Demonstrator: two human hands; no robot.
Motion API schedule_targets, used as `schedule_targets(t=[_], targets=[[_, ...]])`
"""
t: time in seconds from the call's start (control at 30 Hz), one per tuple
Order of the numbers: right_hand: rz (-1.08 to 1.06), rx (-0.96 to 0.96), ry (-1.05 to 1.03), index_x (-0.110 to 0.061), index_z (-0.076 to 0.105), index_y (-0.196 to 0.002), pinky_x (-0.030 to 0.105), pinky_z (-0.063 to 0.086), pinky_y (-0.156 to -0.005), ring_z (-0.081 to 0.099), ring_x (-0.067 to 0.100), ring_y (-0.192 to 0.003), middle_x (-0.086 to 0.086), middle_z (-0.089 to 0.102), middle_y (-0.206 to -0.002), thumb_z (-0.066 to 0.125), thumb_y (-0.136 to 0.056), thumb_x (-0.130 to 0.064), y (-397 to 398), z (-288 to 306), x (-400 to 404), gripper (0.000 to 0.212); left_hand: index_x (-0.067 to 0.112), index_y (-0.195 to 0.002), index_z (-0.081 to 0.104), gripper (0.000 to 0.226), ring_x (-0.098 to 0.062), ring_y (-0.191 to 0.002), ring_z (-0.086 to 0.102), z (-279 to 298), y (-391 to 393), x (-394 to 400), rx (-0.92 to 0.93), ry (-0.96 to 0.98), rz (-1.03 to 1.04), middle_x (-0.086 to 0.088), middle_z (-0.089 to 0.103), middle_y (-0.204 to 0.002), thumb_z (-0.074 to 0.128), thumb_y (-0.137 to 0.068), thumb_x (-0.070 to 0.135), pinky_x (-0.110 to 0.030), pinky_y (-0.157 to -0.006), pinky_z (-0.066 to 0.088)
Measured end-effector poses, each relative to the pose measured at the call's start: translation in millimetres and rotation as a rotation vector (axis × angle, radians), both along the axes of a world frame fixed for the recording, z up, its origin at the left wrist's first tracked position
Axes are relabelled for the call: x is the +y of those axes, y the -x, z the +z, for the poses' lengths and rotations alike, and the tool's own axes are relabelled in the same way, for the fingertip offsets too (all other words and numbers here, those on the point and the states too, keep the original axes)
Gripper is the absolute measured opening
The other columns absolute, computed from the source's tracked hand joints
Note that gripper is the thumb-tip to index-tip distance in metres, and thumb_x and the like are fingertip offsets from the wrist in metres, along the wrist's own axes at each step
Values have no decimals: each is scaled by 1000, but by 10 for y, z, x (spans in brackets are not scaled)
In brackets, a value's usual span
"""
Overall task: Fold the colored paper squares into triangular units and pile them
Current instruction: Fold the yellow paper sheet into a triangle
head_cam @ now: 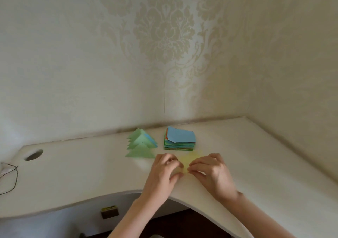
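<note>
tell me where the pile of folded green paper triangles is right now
In the head view, the pile of folded green paper triangles lies on the white desk, just left of the stack of colored paper squares and beyond the left hand.

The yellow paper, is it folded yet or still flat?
Cannot tell: the yellow paper is blurred, and both hands' fingers pinch and cover its near edge.

A curved cream surface (76, 173) with a round cable hole (34, 154) meets pale damask-patterned wallpapered walls (164, 36) in a corner.
</note>
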State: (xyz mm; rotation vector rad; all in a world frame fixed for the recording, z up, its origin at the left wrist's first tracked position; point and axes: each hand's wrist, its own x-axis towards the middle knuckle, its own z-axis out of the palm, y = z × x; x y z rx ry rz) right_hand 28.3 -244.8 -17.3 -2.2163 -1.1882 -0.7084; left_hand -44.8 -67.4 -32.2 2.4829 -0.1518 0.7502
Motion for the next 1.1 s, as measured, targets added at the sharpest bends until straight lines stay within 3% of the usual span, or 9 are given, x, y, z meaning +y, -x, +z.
schedule_targets(t=[0.1,0.23,0.47,0.57,0.7,0.8,0.93,1.0,1.1], targets=[[16,118,81,-26,75,-76,29,42,-78,68,5,-76,-14,72,-84,80,-67,-10,51,-53,-54,19,22,-93,71,12,-10,-104,48,-53,4,-18,59,-77,-20,14,59,-103,69,-84,30,-25,-90,37],[36,299,117,-20,77,-83,28,53,-79,69,12,-85,-6,73,-95,63,-67,-3,87,-48,-84,27,25,-93,69,11,-8,-102,50,-49,-11,-53,113,-53,-5,17,59,-98,65,-87,33,-25,-89,36],[-58,544,-25,-21,71,-101,2,38,-84,59,-3,-92,-12,68,-100,52,-67,-18,122,-53,-65,39,29,-83,65,12,-4,-96,46,-45,-52,-172,135,70,115,17,55,-90,67,-82,42,-25,-85,32],[-79,588,-59,-22,71,-103,-2,35,-82,56,-6,-91,-15,67,-99,54,-67,-19,113,-63,-66,40,33,-81,61,16,-3,-96,42,-56,-87,-211,174,70,184,19,50,-90,67,-79,48,-24,-80,27],[-53,565,-95,-19,73,-95,1,37,-82,59,-3,-89,-13,67,-94,57,-67,-12,112,-81,-84,33,37,-78,60,17,-1,-95,38,-21,-142,-210,272,141,222,22,50,-92,70,-75,50,-25,-77,21],[-30,551,-113,-16,76,-90,4,40,-83,62,2,-88,-9,69,-93,66,-70,-7,117,-95,-85,24,39,-77,61,14,-3,-97,42,2,-156,-164,307,180,193,21,53,-93,73,-74,46,-27,-81,27],[-47,545,-81,-19,77,-92,3,38,-83,60,-3,-88,-11,65,-96,77,-75,-25,118,-101,-71,18,37,-81,66,12,-9,-101,53,40,-143,-79,333,247,120,18,60,-94,76,-75,33,-32,-93,41],[-58,560,-48,-21,77,-93,4,38,-82,57,-3,-88,-12,60,-98,78,-75,-36,114,-92,-38,23,38,-84,66,16,-7,-103,53,63,-120,-41,355,282,83,19,62,-96,73,-78,26,-27,-94,40],[-102,569,-10,-26,75,-88,20,41,-87,53,-1,-91,-13,54,-98,76,-74,-43,126,-77,37,21,38,-94,66,26,2,-107,49,81,-72,41,405,318,0,25,61,-103,64,-82,15,-14,-93,36]])
